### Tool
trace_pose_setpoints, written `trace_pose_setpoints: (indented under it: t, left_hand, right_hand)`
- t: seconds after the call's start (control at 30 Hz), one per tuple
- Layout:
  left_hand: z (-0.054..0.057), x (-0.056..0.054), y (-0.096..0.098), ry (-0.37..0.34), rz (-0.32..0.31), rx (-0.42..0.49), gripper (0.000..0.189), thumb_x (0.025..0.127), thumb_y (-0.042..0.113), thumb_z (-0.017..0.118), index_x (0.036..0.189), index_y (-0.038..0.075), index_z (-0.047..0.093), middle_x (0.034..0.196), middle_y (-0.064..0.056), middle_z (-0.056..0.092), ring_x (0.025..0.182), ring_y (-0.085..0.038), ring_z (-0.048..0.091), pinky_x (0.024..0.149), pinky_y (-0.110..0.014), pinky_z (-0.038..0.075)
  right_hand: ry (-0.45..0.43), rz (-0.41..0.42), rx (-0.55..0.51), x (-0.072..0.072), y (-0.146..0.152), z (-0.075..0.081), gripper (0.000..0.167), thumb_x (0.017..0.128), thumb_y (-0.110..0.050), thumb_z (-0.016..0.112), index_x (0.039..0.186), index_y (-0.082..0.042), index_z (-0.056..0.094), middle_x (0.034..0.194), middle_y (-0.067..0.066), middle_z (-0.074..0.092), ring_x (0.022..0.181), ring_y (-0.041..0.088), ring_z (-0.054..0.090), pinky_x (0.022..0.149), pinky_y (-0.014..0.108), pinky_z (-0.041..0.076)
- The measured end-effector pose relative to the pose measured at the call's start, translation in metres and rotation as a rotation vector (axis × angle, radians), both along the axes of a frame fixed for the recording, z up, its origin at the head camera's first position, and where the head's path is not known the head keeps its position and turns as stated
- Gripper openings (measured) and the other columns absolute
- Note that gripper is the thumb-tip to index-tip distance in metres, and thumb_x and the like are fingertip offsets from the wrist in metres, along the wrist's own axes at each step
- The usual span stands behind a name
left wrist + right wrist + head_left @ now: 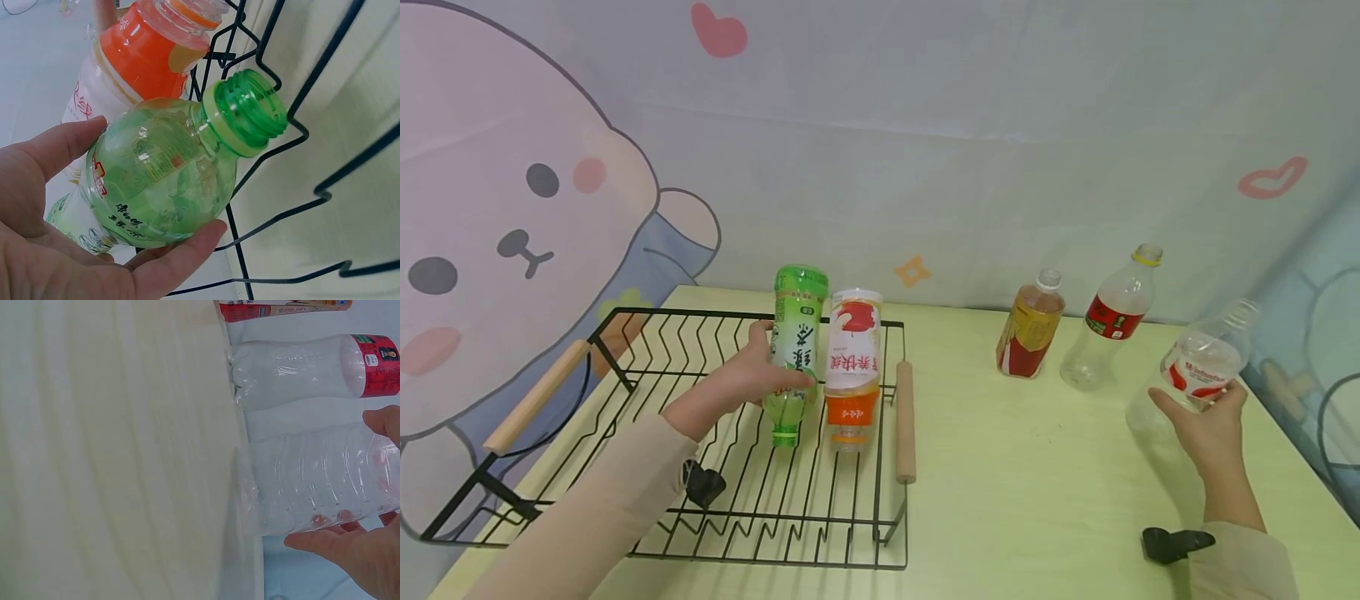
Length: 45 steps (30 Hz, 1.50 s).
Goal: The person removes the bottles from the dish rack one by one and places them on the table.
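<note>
My left hand [741, 379] grips a green plastic bottle [797, 321] that stands neck down in a black wire dish rack [651, 512]. In the left wrist view, the thumb and fingers go round its rounded shoulder, and its uncapped green mouth [253, 112] is close to the wires. Right beside it, a white-and-orange bottle [852, 346] also stands neck down in the rack. Over on the right, my right hand [1213, 437] holds a large clear bottle [1206, 354] with a red and white label round its body. That bottle is upright, its base at the table in the right wrist view.
A red-and-gold labelled bottle [1032, 325] and a clear bottle with a red label [1108, 321] stand uncapped on the pale table [1000, 483], left of my right hand. The rack has wooden handles, one at its right end [906, 421]. A printed cloth [955, 150] hangs behind.
</note>
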<state>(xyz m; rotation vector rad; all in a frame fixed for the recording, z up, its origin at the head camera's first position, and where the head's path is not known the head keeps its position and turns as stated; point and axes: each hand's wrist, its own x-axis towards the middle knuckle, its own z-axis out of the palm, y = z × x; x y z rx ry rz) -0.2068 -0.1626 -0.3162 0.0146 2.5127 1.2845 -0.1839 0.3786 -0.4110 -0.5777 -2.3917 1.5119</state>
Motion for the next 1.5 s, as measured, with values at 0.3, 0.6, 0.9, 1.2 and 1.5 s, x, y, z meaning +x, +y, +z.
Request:
trace_pose_setpoints:
  t: [0.3, 0.6, 0.9, 1.2, 1.5]
  left_hand:
    - [0.009, 0.000, -0.003, -0.002, -0.013, -0.027, 0.109, 0.084, 0.023, 0.074, 0.148, 0.006, -0.013, 0.121, -0.027, 0.051, 0.101, -0.036, 0.059, 0.071, -0.042, 0.054]
    - [0.024, 0.000, -0.004, -0.002, -0.031, -0.020, 0.109, 0.084, 0.023, 0.073, 0.148, 0.008, -0.014, 0.123, -0.026, 0.049, 0.102, -0.036, 0.059, 0.072, -0.040, 0.053]
    - [0.042, 0.003, -0.005, 0.017, -0.065, -0.011, 0.107, 0.085, 0.023, 0.072, 0.148, 0.008, -0.012, 0.126, -0.025, 0.047, 0.107, -0.036, 0.056, 0.081, -0.044, 0.051]
    - [0.057, 0.009, -0.001, 0.005, -0.102, 0.012, 0.103, 0.085, 0.023, 0.072, 0.150, 0.013, -0.007, 0.130, -0.023, 0.042, 0.109, -0.034, 0.055, 0.084, -0.040, 0.048]
    - [0.068, 0.013, 0.004, -0.003, -0.157, -0.035, 0.098, 0.084, 0.025, 0.072, 0.151, 0.012, 0.001, 0.131, -0.021, 0.035, 0.109, -0.033, 0.053, 0.087, -0.041, 0.047]
  right_hand:
    - [-0.074, 0.024, 0.020, 0.001, 0.000, 0.004, 0.099, 0.091, -0.040, 0.061, 0.148, -0.008, -0.014, 0.156, 0.027, 0.004, 0.140, 0.047, 0.016, 0.111, 0.060, 0.021]
    - [-0.066, 0.042, 0.081, 0.007, 0.002, 0.017, 0.100, 0.092, -0.042, 0.060, 0.148, -0.008, -0.015, 0.155, 0.029, 0.004, 0.140, 0.049, 0.017, 0.109, 0.061, 0.025]
    - [0.056, 0.021, 0.088, 0.014, 0.006, 0.041, 0.096, 0.091, -0.033, 0.063, 0.151, -0.016, -0.010, 0.155, 0.023, 0.007, 0.146, 0.036, 0.013, 0.116, 0.052, 0.016]
    - [0.130, -0.026, 0.147, 0.027, -0.001, 0.070, 0.093, 0.090, -0.032, 0.063, 0.151, -0.024, -0.006, 0.155, 0.013, 0.006, 0.148, 0.027, 0.009, 0.118, 0.046, 0.013]
    - [0.247, -0.020, 0.254, 0.038, -0.012, 0.097, 0.088, 0.089, -0.024, 0.064, 0.152, -0.020, 0.002, 0.157, 0.013, 0.013, 0.148, 0.017, 0.012, 0.119, 0.031, 0.008]
